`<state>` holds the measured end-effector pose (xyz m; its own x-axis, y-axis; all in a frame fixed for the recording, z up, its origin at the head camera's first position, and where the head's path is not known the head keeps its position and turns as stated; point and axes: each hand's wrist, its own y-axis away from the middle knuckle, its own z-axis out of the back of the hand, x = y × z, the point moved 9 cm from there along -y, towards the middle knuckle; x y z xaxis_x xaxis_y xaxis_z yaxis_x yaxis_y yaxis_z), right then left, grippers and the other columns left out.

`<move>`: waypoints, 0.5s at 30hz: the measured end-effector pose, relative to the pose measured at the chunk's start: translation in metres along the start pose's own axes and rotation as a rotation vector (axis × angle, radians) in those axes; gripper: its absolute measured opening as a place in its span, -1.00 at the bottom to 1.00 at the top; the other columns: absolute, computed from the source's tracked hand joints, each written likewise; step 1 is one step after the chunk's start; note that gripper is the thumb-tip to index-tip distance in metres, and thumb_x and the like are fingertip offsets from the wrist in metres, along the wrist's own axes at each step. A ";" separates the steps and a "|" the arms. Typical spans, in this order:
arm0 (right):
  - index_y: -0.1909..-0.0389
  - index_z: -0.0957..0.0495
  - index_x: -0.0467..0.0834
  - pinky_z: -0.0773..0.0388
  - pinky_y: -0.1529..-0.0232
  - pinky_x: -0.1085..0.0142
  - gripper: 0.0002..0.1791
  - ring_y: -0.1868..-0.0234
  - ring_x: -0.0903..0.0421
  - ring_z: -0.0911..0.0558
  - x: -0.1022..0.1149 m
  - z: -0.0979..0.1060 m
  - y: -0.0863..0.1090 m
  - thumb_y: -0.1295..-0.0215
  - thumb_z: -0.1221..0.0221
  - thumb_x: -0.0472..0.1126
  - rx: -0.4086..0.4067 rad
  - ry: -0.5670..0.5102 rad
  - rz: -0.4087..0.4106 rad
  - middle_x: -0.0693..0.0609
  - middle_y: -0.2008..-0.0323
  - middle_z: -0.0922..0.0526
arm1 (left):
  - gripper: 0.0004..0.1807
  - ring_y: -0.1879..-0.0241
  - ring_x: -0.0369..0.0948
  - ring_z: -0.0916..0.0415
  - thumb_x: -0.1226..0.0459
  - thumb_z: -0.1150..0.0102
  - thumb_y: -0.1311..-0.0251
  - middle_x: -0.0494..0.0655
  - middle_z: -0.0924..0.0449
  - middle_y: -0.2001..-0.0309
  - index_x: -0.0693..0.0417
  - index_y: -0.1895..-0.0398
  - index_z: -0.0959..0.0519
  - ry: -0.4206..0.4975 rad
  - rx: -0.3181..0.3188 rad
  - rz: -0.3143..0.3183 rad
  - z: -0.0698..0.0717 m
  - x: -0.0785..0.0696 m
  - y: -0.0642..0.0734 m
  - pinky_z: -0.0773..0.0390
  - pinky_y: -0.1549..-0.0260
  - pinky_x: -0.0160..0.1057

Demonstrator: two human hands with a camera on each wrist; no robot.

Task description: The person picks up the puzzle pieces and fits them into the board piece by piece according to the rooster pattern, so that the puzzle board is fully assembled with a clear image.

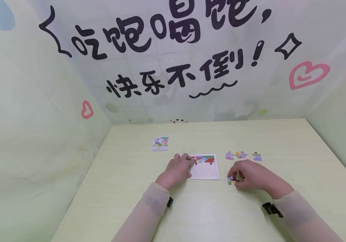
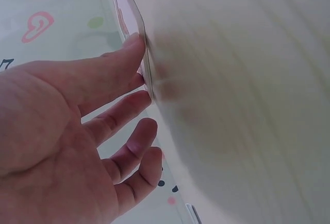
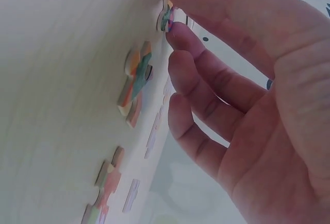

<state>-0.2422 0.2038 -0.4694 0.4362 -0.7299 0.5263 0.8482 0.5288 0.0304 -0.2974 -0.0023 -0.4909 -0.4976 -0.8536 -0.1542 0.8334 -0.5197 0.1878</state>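
My left hand (image 1: 177,170) rests at the left edge of a white puzzle tray (image 1: 203,172). In the left wrist view its thumb and nearest fingertips touch the tray's rim (image 2: 148,62), while the other fingers are loosely bent. A row of colourful joined pieces (image 1: 204,159) fills the tray's top; the lower part shows bare white. Right of the tray, my right hand (image 1: 248,174) pinches a jigsaw piece (image 3: 165,19) between thumb and forefinger, low at the tabletop. Its remaining fingers are bent and hold nothing. Another jigsaw piece (image 3: 136,80) lies close by, mostly hidden in the head view.
Several loose pieces (image 1: 241,155) lie in a row behind my right hand, one piece (image 1: 256,156) slightly apart. A small picture card (image 1: 160,143) lies at the back left of the pale table (image 1: 124,174). Printed cloth walls (image 1: 161,67) enclose the back and sides.
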 end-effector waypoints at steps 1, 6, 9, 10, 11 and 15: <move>0.22 -0.78 0.05 -0.48 0.37 0.41 -0.72 0.41 0.29 -0.50 0.000 0.000 0.000 -0.09 -0.42 -0.37 -0.001 -0.001 0.003 0.25 0.34 -0.66 | -0.31 -0.02 -0.12 -0.30 0.12 -0.42 -0.26 -0.20 -0.45 -0.39 -0.18 -0.47 -0.47 0.002 -0.001 -0.001 0.000 0.000 0.000 -0.44 0.08 -0.21; 0.23 -0.78 0.06 -0.50 0.37 0.42 -0.72 0.40 0.31 -0.51 -0.001 -0.001 -0.002 -0.08 -0.42 -0.36 -0.015 0.001 0.012 0.24 0.30 -0.68 | -0.31 -0.01 -0.13 -0.29 0.12 -0.42 -0.26 -0.20 -0.45 -0.39 -0.17 -0.47 -0.46 0.018 -0.004 -0.001 0.001 0.000 0.000 -0.43 0.08 -0.22; 0.24 -0.78 0.06 -0.49 0.37 0.42 -0.71 0.39 0.31 -0.51 -0.002 -0.001 -0.003 -0.06 -0.42 -0.37 -0.030 0.005 0.022 0.24 0.29 -0.68 | -0.30 -0.01 -0.13 -0.28 0.12 -0.43 -0.25 -0.20 -0.45 -0.39 -0.17 -0.47 -0.46 0.025 -0.005 0.001 0.001 0.001 0.000 -0.42 0.08 -0.22; 0.24 -0.78 0.07 -0.49 0.37 0.42 -0.71 0.39 0.31 -0.50 -0.002 -0.001 -0.004 -0.06 -0.42 -0.37 -0.034 0.006 0.028 0.23 0.29 -0.68 | -0.30 -0.01 -0.13 -0.28 0.12 -0.43 -0.25 -0.20 -0.45 -0.39 -0.17 -0.47 -0.46 0.024 -0.005 0.001 0.001 0.001 0.000 -0.41 0.08 -0.23; 0.24 -0.78 0.06 -0.49 0.36 0.42 -0.71 0.39 0.31 -0.51 -0.002 -0.001 -0.004 -0.06 -0.42 -0.37 -0.039 0.006 0.033 0.23 0.29 -0.68 | -0.31 0.00 -0.13 -0.28 0.12 -0.42 -0.25 -0.20 -0.45 -0.39 -0.17 -0.47 -0.46 0.021 -0.004 0.000 0.001 0.001 0.001 -0.41 0.08 -0.23; 0.23 -0.79 0.06 -0.49 0.36 0.42 -0.71 0.38 0.30 -0.51 -0.001 0.000 -0.006 -0.06 -0.42 -0.37 -0.053 0.001 0.061 0.22 0.27 -0.69 | -0.31 -0.01 -0.13 -0.28 0.12 -0.43 -0.25 -0.19 -0.44 -0.39 -0.17 -0.47 -0.47 0.016 -0.002 -0.003 0.002 0.000 0.000 -0.41 0.08 -0.23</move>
<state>-0.2476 0.2013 -0.4700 0.4876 -0.6976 0.5250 0.8349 0.5484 -0.0468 -0.2976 -0.0028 -0.4893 -0.4960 -0.8515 -0.1699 0.8326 -0.5220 0.1854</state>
